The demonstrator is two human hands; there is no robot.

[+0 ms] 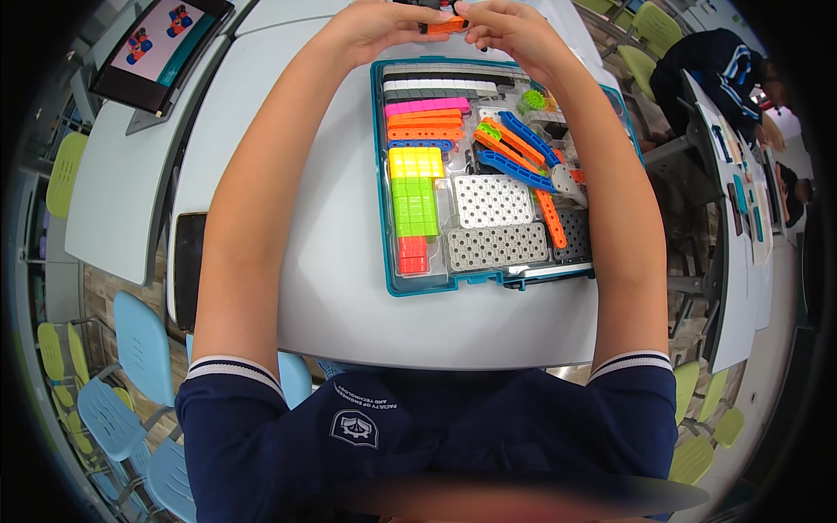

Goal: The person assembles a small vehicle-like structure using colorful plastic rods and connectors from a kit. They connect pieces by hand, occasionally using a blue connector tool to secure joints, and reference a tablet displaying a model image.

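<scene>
At the top edge of the head view, both my hands meet beyond the parts case. My left hand (388, 26) is closed, pinching an orange building piece (446, 26) with dark parts beside it. My right hand (510, 30) grips the same piece from the other side, fingers bent. The frame's edge cuts off part of what they hold. Below lies the open teal-edged case (380, 174) of building parts. It holds white perforated plates (493, 201), grey perforated plates (497, 247), orange beams (425, 123), lime blocks (414, 207) and blue curved pieces (516, 171).
The case rests on a white table (331, 288). A dark phone-like slab (189, 261) lies at its left edge. A screen (157, 48) showing a colourful model stands far left. Blue chairs (144, 349) are at left; another person (711, 78) leans over a table at right.
</scene>
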